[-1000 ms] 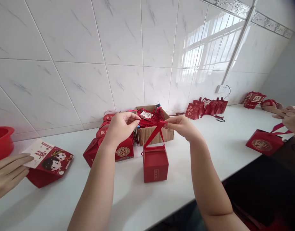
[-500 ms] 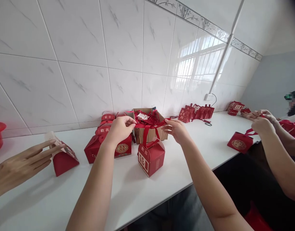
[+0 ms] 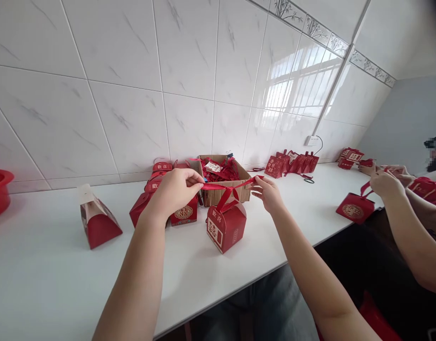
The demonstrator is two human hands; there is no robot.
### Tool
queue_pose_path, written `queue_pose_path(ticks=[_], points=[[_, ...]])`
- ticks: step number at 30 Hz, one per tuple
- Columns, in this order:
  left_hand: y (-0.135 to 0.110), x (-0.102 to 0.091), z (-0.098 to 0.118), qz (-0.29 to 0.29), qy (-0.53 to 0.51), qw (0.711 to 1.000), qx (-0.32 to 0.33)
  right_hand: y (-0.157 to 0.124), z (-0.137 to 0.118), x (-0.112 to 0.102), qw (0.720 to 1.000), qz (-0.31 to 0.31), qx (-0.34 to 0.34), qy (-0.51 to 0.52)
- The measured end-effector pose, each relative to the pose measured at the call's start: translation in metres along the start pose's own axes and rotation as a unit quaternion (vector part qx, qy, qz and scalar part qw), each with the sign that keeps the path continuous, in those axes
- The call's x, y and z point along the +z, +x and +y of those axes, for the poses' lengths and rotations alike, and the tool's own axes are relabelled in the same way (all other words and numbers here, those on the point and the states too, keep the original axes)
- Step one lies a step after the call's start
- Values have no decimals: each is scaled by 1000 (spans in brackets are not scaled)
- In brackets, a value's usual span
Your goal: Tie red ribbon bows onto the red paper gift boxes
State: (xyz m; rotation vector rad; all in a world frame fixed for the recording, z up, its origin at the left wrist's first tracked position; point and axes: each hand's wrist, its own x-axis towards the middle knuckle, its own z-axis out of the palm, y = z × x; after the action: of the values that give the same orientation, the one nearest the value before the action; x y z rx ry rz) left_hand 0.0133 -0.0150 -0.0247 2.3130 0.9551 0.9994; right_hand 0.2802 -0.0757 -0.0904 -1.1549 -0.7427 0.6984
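Our left hand (image 3: 178,194) and right hand (image 3: 267,193) each pinch 1 end of the red ribbon (image 3: 215,186) above the red box (image 3: 234,230), upright on the white table (image 3: 192,265). We should pull evenly. The box's lettered face (image 3: 215,232) points left, toward us; its long axis seems to run away rightward.

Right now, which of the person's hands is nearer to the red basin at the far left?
Left. The left hand holds one side of the red ribbon, well to the right of the red basin; the right hand holds the other side, farther right.
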Motion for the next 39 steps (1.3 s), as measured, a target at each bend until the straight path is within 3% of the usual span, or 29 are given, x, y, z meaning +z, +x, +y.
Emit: queue_pose_path(ticks=[4,9,17,25,31,36,39], points=[[-9,-4,-7,-3,17,1000,-24,3,12,-14,1000,6,24,10],[-25,-5,-13,60,15,997,-41,6,29,-29,998,7,49,26],[-44,15,-45,118,-94,982,-112,0,68,-53,996,16,92,11],[-52,28,-71,126,-181,965,-141,-12,102,-67,990,2,139,-13],[-53,29,-75,127,-239,948,-170,-15,114,-71,991,-1,130,9],[-52,38,-72,85,-343,914,-199,-18,115,-72,992,10,119,34],[-54,52,-69,71,-427,885,-171,-24,111,-65,992,4,108,59]])
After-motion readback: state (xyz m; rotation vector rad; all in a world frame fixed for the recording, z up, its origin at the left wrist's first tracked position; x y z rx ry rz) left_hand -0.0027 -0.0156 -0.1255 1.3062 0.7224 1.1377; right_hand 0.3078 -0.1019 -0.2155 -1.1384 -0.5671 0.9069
